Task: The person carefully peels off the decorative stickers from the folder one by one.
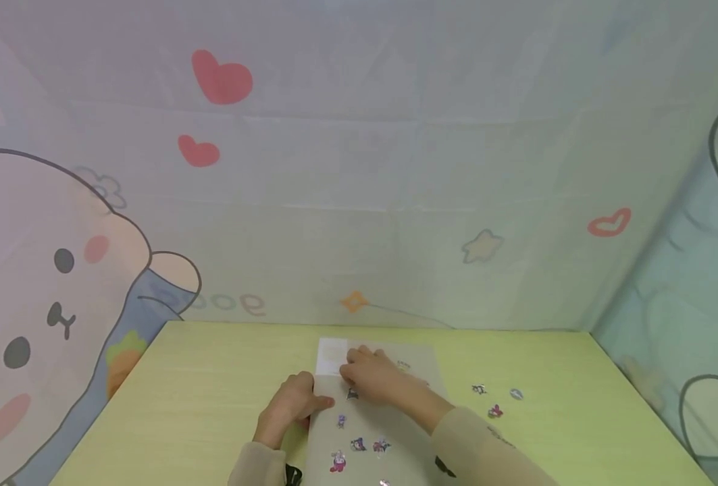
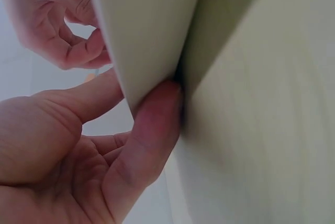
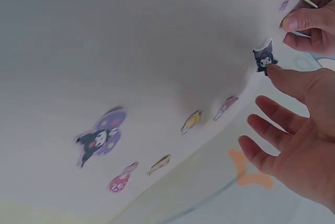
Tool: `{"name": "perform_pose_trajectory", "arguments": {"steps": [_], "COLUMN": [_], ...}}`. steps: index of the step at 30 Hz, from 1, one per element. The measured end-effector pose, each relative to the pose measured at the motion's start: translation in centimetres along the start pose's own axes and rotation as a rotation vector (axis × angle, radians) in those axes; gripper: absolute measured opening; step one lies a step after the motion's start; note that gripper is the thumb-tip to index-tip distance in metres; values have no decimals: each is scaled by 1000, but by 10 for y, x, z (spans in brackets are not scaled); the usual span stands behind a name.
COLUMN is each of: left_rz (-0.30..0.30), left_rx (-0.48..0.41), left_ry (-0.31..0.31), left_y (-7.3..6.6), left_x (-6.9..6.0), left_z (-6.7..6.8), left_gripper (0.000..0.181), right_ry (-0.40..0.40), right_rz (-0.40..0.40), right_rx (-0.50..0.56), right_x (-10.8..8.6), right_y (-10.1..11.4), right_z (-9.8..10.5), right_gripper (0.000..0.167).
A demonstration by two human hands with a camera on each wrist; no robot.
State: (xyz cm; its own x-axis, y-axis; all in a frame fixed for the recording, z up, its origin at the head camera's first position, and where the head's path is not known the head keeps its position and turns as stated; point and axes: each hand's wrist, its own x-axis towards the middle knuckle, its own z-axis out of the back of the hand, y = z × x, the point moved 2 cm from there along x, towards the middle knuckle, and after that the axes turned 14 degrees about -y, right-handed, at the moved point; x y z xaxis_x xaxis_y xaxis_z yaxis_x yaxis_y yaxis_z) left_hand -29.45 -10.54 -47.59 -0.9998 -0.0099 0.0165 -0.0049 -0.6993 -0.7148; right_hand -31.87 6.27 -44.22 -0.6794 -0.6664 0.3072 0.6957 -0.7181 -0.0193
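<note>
A pale sheet (image 1: pixel 367 422) with small cartoon stickers lies lengthwise on the table. At its left edge, my left hand (image 1: pixel 292 408) pinches the sheet, thumb on top and a finger underneath; the left wrist view shows this edge raised off the table. My right hand (image 1: pixel 373 374) is over the upper part of the sheet. In the right wrist view, its thumb touches a black character sticker (image 3: pixel 263 56) while the other fingers stay extended and loosely spread. Other stickers, such as a purple winged one (image 3: pixel 102 137), are on the same surface.
Several loose stickers (image 1: pixel 495 411) lie on the yellow table (image 1: pixel 553 439) to the right of the sheet. A white patch (image 1: pixel 329 356) shows at the sheet's upper left. Behind the table hangs a printed cloth (image 1: pixel 359 169); a dark object (image 1: pixel 293 475) is by the left sleeve.
</note>
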Motion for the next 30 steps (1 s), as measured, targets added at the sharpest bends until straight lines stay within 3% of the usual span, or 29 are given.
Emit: {"name": "perform_pose_trajectory", "arguments": {"steps": [12,16,30], "left_rz": [9,2,1], "left_rx": [-25,-16,5], "left_ry": [-5,-7,-17], "left_y": [2,3,-1], "left_x": [0,1,-2], "left_z": [0,-1,0], "left_gripper": [27,28,29], "right_ry": [-84,-59,11], "right_rz": [-3,-35,-149], "right_rx": [17,21,-4], "right_x": [-24,-40,-110], "right_y": [-32,-54,-134], "right_z": [23,31,52], "right_gripper": [13,21,26]}}
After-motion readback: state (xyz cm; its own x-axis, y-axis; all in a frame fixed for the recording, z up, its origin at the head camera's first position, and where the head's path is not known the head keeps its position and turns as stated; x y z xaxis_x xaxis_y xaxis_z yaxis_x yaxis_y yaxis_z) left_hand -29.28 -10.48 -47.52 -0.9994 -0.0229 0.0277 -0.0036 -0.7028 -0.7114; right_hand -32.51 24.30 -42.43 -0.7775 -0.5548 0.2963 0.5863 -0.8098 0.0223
